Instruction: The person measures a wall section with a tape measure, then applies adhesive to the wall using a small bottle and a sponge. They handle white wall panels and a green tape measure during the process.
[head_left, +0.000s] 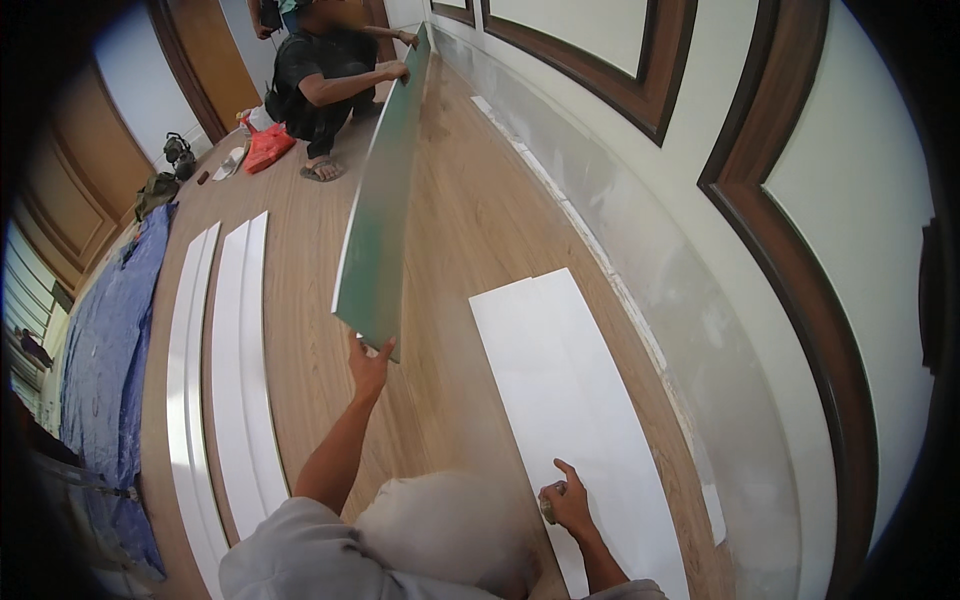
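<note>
The right hand [570, 503] is closed around a small roundish object [546, 503], which I cannot identify, with its index finger stretched out, above the near part of the white panels [560, 370] lying on the wood-look floor [310, 300]. Farther forward, the left hand [369, 370] grips the near end of a long board [378, 200], thumb against its green face and fingers at the lower corner. The long board is turned up on edge and runs away from the person, its pale upper edge showing; whether its lower edge touches the floor I cannot tell. To the left lie long white strips [240, 370], with a rumpled blue tarp [110, 370] beyond them. Along the right runs a wall with brown mouldings [790, 260]. Farthest off, a co-worker [325, 85] crouches with co-worker's hands [392, 72] on the long board's far end, near a red bag [268, 148].
</note>
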